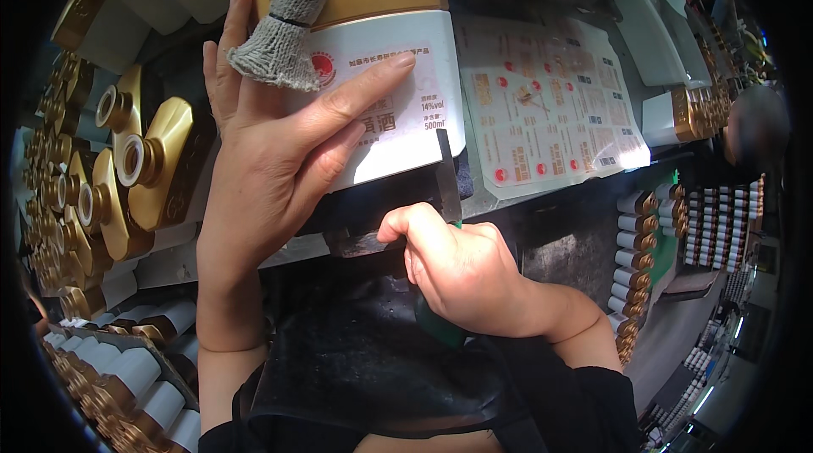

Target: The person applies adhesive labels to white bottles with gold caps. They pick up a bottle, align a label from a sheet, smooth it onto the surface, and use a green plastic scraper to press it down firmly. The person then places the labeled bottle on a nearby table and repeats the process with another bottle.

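Observation:
A flat white bottle (398,148) with a gold shoulder lies face up before me, with printing and a red round mark on its face. My left hand (262,140) rests over it, index finger and thumb stretched across the print, other fingers toward its left edge. A grey knitted finger cover (292,30) sits on one of its fingers. Below the bottle's right part, my right hand (461,271) is closed round a green-handled knife (449,182). Its flat metal blade points up to the bottle's lower right edge; the handle end shows under the palm.
Right of the bottle lies a translucent label sheet (542,106) with red dots. Gold-shouldered bottles (165,165) crowd the left side, and more white bottles (152,385) stand lower left. Rows of bottles (635,258) are at the right. A person (758,127) is at the far right.

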Tool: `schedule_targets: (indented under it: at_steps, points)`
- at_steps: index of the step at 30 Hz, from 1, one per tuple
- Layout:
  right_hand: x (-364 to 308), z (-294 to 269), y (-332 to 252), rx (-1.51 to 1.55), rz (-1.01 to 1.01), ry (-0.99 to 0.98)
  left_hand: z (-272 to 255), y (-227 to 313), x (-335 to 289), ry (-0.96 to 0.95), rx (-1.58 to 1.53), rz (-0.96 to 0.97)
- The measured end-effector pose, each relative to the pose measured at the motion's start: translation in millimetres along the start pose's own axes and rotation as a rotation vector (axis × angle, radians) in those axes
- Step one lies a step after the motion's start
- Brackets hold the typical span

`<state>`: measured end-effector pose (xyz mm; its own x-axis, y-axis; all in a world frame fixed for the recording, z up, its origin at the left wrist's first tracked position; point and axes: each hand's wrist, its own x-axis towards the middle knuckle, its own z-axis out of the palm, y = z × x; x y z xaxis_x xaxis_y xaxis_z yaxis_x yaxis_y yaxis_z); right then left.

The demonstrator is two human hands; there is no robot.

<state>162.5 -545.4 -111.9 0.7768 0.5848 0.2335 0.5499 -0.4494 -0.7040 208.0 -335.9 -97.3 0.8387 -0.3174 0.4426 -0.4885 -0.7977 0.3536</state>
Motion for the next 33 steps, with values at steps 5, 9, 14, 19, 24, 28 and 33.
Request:
schedule_targets:
  at_steps: [5, 9, 14, 19, 24, 28, 33]
  points:
    - [1, -7, -4, -0.021, 0.038, -0.096, -1, 1, 0, -0.002, 0.005, -0.013]
    - [1, -8, -5, -0.028, 0.044, -0.109, -1, 1, 0, 0.0, 0.002, -0.004]
    - [1, -2, 0, -0.054, -0.016, -0.003, -1, 0, 1, -0.003, -0.003, -0.01]
    - [2, -23, -3, -0.051, -0.021, -0.032, -1, -3, -4, 0.005, -0.143, -0.057]
    - [33, -81, 10, 0.414, 0.273, 0.234, 3, -14, -16, 0.491, -0.777, -0.233]
    - [67, -75, 38, 0.563, 0.355, -0.011, 10, -1, -22, 0.318, -0.906, -0.326]
    - [73, -66, 42, 0.482, 0.318, 0.011, 13, 14, -16, 0.317, -1.044, -0.483]
